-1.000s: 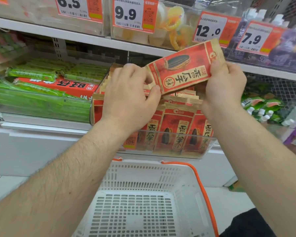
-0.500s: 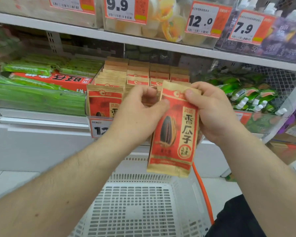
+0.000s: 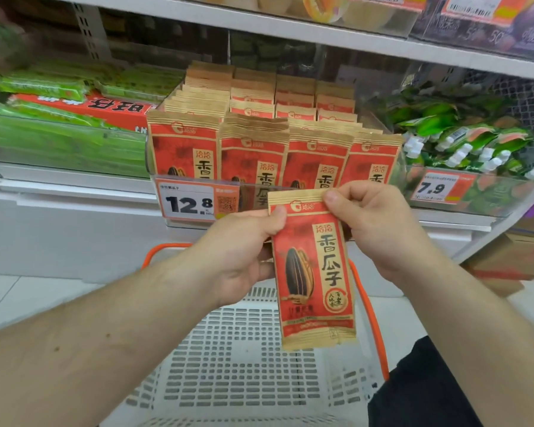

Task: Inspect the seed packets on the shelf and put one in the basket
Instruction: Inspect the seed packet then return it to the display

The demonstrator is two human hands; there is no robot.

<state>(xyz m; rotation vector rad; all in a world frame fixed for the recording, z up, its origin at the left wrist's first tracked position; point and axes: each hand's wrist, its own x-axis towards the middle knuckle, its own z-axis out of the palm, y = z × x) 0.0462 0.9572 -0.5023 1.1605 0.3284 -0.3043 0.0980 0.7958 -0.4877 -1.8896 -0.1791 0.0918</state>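
Both the left hand (image 3: 241,251) and right hand (image 3: 373,223) now pinch the packet (image 3: 313,272) upright, lowered from the shelf (image 3: 290,29) over the basket (image 3: 244,365), ready to drop.

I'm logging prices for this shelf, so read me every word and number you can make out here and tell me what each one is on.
"洽洽" and "香瓜子": held seed packet, pinched at its top by the left hand and right hand.
"香瓜子": shelf packets, partly hidden.
"12.8": price tag under the packets.
"7.9": price tag to the right.
"旺旺", upside down: red box.
Fine print, barcodes and the top-shelf tags: too small or cut off to read.
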